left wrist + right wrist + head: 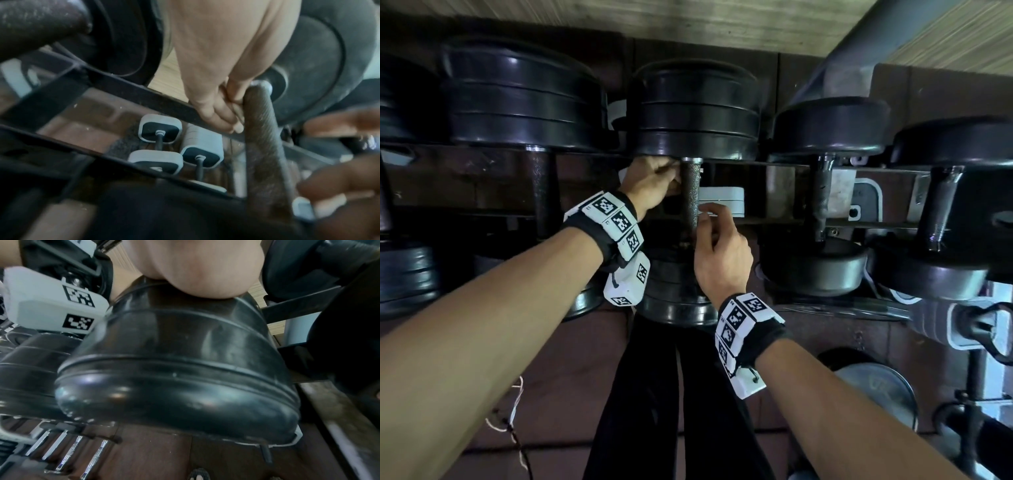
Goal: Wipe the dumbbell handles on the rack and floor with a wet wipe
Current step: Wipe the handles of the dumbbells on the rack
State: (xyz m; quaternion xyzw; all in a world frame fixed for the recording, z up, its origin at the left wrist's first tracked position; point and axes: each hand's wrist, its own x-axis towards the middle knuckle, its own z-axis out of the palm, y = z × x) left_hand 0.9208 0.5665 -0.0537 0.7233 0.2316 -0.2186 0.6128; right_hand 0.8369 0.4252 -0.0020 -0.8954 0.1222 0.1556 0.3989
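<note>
A black dumbbell lies on the rack, and its knurled handle (690, 198) (265, 146) runs between two stacked plate heads (697, 113) (174, 369). My left hand (654, 181) (222, 113) is at the handle's far end, just under the far head. Its fingers (226, 123) lie nearly straight, with the tips against the handle's left side. My right hand (717, 246) hovers at the handle's near right side with its fingers loosely bent and spread, blurred in the left wrist view (339, 186). I see no wet wipe in either hand.
More black dumbbells (524, 102) (832, 126) crowd the rack (127, 91) on both sides. Small white dumbbells (160, 133) (722, 202) lie on the brown floor beneath. Chrome handles (68, 454) sit low at the left. My dark trouser legs (674, 394) stand below the rack.
</note>
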